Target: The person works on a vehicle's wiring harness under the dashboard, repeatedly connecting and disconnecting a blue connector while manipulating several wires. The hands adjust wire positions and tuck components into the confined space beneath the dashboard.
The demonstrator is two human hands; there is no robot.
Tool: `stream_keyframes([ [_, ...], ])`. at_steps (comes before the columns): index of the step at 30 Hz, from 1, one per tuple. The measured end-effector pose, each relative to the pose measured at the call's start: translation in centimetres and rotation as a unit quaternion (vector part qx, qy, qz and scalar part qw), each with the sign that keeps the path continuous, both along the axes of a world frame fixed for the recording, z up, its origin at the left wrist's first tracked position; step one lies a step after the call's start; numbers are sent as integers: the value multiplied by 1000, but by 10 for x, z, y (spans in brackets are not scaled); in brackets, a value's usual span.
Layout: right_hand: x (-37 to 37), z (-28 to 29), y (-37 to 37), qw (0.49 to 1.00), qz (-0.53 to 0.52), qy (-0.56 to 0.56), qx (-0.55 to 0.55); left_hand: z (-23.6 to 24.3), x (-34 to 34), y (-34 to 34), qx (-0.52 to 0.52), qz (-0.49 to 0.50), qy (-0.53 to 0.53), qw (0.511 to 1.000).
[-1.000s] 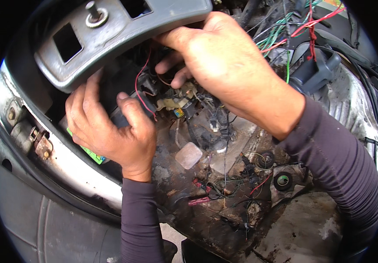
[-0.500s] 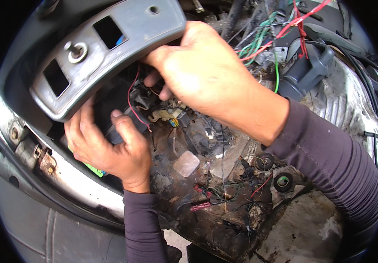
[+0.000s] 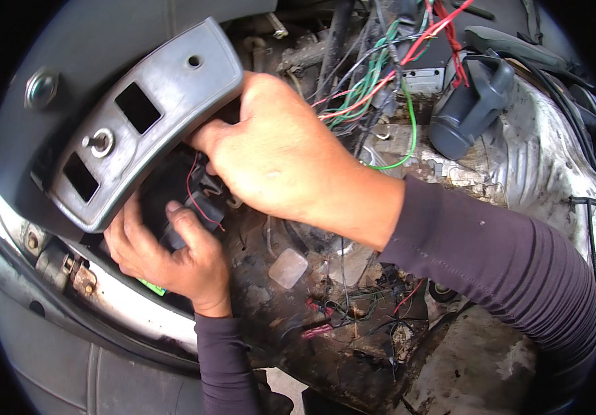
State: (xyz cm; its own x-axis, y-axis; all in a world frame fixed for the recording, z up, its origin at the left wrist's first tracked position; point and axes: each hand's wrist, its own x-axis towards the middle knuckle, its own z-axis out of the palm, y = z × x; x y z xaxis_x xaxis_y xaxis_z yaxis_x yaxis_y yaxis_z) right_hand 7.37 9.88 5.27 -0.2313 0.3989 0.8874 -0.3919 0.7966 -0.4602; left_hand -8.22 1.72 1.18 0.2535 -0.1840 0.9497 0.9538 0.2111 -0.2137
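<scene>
A worn grey panel (image 3: 166, 83), with two square openings, a small hole and a threaded stud in a washer, slants across the upper left. My right hand (image 3: 270, 152) grips its right part, thumb and fingers tucked beneath, their tips partly hidden. My left hand (image 3: 173, 259) is at the lower left part, fingers curled up to the underside and thumb apart. A thin red wire (image 3: 198, 204) hangs between my hands over dark components.
Loose coloured wires (image 3: 388, 76) hang at top centre beside a dark plastic housing (image 3: 460, 131). The stained metal floor (image 3: 450, 366) holds scattered wiring and a pale square piece (image 3: 287, 268). A white door sill (image 3: 160, 321) runs along the left, with dark trim (image 3: 90, 34) above.
The panel has swung down and left at its right end, along with my right hand. My left hand sits slightly lower. A round bolt on the upper-left trim has come into sight.
</scene>
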Motion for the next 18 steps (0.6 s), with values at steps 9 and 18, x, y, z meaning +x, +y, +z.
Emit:
stream_keyframes([
  [9,-2,2,-16,992,82,9,-92,3,15,-18,-52,-6,-65,996],
  [18,-6,3,-28,978,82,-17,-192,50,32,-31,-212,-16,-119,970],
])
